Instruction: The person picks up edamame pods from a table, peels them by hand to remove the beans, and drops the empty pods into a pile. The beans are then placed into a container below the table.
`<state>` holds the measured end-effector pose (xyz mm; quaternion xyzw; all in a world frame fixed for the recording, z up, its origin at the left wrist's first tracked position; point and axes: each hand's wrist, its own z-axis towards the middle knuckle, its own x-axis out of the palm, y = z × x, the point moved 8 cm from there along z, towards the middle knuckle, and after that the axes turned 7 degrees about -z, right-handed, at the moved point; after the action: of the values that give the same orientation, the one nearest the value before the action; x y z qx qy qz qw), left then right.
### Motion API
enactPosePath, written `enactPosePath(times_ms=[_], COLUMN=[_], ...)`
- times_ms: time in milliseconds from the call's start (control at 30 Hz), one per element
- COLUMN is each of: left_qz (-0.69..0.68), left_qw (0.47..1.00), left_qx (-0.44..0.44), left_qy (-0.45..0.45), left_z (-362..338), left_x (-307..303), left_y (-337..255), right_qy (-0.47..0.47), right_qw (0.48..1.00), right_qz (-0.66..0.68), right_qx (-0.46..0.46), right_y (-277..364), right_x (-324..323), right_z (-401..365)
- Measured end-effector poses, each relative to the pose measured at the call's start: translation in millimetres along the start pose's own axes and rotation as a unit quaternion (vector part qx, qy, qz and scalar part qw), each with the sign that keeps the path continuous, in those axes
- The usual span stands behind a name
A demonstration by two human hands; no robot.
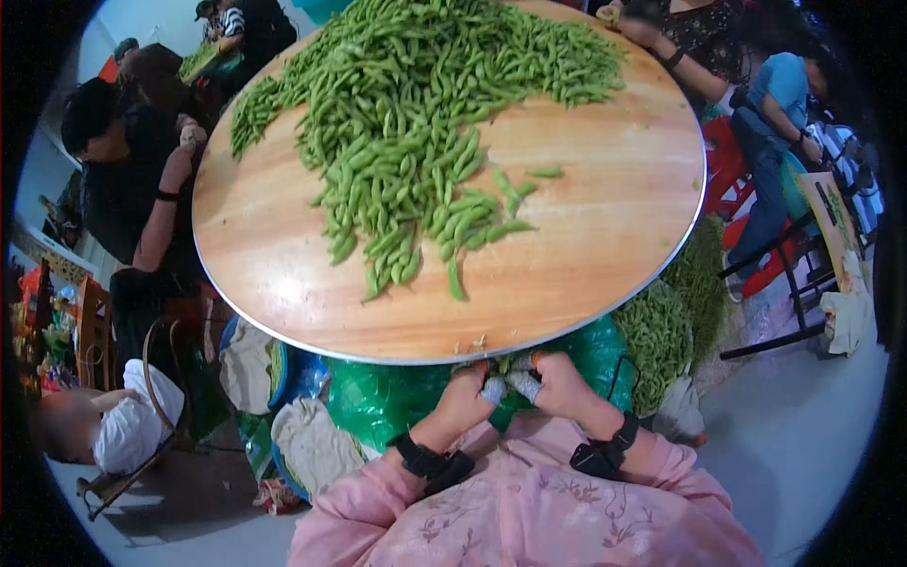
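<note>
We note left hand (465, 397) and right hand (561, 386) close together by the near edge of the tabletop (605, 236), grip unclear; green pods (397, 123) lie heaped beyond.

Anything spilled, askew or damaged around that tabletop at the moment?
Nothing looks damaged or askew. A few pods lie loose beside the main heap on the round tabletop, and small scraps dot its near edge, close to the right hand. These look like minor strays, not a real spill.

Single head-worn view — forward, downward, close
</note>
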<state>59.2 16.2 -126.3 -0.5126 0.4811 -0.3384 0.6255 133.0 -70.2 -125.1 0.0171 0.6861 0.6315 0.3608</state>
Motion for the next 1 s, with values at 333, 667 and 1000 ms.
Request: enactPosePath(times_ms=[333,667,1000], left_qz=[-0.036,-0.292,0.052], left_qw=[0.998,0.92,0.997], left_qx=[-0.022,-0.228,0.001], left_qy=[-0.036,0.127,-0.06], left_z=[-2,-7,2], left_x=[0,10,-2], left_y=[20,11,18], right_qy=[0.004,0.112,0.027], right_qw=[0.997,0.867,0.993], right_qz=[-0.069,0.429,-0.113], right_qx=[0.034,0.228,0.016], right_y=[17,-29,14], right_x=[-10,16,-8], right_z=[1,-7,1])
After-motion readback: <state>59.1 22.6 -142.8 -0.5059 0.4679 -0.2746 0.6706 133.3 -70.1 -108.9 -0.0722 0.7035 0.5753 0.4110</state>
